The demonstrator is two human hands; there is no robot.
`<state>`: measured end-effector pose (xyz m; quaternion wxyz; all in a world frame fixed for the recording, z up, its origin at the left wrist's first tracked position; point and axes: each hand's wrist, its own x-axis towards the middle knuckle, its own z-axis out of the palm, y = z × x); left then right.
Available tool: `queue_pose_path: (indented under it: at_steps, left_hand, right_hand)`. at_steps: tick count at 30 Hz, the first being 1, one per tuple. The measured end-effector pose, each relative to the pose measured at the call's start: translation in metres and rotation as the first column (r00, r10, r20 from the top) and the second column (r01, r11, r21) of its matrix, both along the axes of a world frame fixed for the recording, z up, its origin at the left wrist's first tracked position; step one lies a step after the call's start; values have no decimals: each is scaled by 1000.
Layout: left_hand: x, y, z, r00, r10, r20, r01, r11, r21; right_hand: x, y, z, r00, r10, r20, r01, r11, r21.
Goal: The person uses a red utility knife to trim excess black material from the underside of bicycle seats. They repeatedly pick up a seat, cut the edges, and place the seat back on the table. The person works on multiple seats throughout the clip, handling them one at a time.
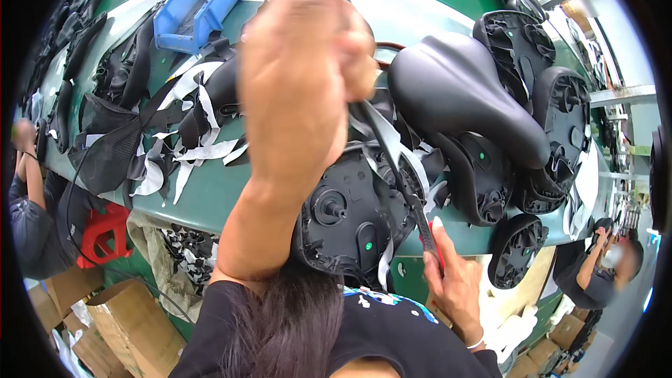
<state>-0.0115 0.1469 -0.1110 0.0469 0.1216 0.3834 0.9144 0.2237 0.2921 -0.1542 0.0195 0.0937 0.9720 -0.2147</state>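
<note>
My left hand (301, 77), smeared by motion, is raised over the table with its fingers curled round the end of a black trim strip (383, 133). The strip runs taut down towards my right hand (455, 283). That hand is closed on a slim red-and-dark hand tool (437, 243); its kind is unclear, and its upper end meets the strip. Between my arms an upside-down bicycle saddle (350, 220) leans at the table edge, its black plastic underside showing and a pale-backed strip hanging from its rim.
On the green table (175, 206) lie black-and-white offcuts (203, 115), a blue bin (227, 3) and several saddles, one black saddle (455, 84) top side up. A red stool (105, 234) and cardboard boxes (133, 318) stand at left. Other people sit at both sides.
</note>
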Motion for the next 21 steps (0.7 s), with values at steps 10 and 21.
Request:
queue_pose_path:
  at_steps: [10,21]
  left_hand:
    - [15,-70,-60,634,-17,-773,-773,19,-634]
    - [-59,-63,-8,925,60,374,33,971,-237]
  right_hand:
    - [-32,-35,-58,912,-394,-114,200,670,-714]
    - [-158,27,106,514,-419,-749,-93,840,-534]
